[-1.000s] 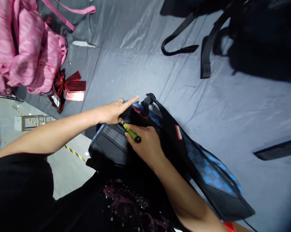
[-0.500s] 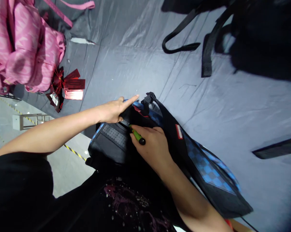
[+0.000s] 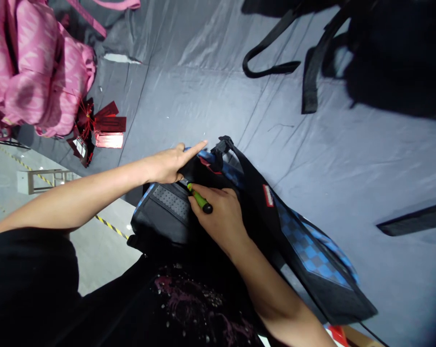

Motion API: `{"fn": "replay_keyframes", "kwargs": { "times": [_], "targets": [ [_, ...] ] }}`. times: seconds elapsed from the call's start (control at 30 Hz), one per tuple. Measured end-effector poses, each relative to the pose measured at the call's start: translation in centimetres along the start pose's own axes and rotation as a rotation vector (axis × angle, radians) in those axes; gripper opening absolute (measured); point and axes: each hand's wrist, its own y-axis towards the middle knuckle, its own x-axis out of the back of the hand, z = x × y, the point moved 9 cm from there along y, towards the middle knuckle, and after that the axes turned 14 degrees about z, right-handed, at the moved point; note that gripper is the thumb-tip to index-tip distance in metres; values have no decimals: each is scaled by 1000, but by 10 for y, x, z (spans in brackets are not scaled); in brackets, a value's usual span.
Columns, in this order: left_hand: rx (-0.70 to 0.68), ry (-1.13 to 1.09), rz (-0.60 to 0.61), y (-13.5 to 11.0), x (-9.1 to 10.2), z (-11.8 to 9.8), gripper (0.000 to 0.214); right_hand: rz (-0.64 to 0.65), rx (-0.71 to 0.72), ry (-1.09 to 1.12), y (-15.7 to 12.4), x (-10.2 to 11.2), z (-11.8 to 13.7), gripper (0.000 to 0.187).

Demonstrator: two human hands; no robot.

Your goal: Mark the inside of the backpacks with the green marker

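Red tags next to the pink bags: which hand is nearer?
Left. The left hand rests on the top of the backpack, on the side toward the red tags. The right hand sits farther from them, holding a green-handled tool against the backpack.

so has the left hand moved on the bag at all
No. The left hand still holds the backpack top, forefinger tip as far short of the black buckle as before.

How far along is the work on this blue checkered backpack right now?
Done: no finished step shows on the backpack itself. In hand: the left hand grips its top while the right hand holds a green-handled tool, tip at the black top panel. Left: hard to judge; the black bags lie apart at the far side.
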Motion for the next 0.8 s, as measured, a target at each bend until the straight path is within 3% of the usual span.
{"fn": "replay_keyframes", "kwargs": {
  "times": [0.1, 0.47, 0.8],
  "targets": [
    [-10, -2, -8, 0, 0, 1, 101, 19, 43, 49, 3, -3, 6, 24],
    [-30, -31, -32, -1, 1, 2, 103, 10, -50, -67, -1, 4, 7, 23],
    [-22, -34, -9, -1, 1, 0, 102, 87, 0, 88, 3, 1, 0, 29]
  ]
}}
